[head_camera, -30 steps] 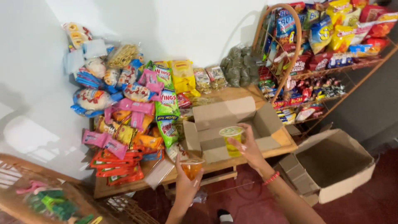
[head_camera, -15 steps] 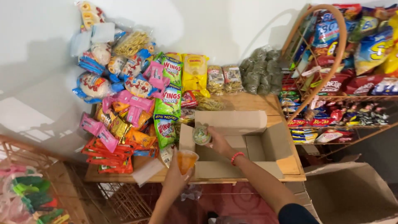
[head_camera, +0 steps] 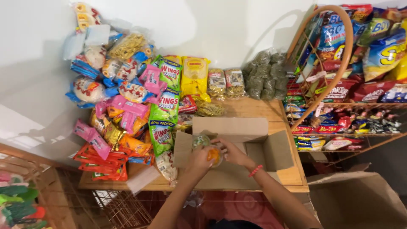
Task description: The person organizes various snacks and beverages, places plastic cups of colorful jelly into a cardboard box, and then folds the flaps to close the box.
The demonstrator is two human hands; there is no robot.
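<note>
While both hands are held together over the open brown cardboard box (head_camera: 254, 146) on the wooden worktop (head_camera: 254, 109), two small clear plastic cups are being carried above its interior. The orange-filled clear cup (head_camera: 214, 155) is grasped by the fingers of the left hand (head_camera: 199, 161), and the greenish clear cup (head_camera: 200, 141) is seen just beside it, at the box's left flap. The right hand (head_camera: 235, 153) is curled against the orange cup from the other side, its fingers touching the cup; a red bead bracelet (head_camera: 255, 171) is worn on that wrist. The inside of the box is mostly hidden by the hands, and its contents cannot be told.

To the left of the box, the worktop is crowded with hanging and stacked snack packets (head_camera: 127, 106) reaching right up to the left flap. Bare wood is left behind the box and along its right side. At the right edge a wire rack of snack bags (head_camera: 347, 85) stands close, and a second open cardboard box (head_camera: 360, 199) is placed lower, on the floor.
</note>
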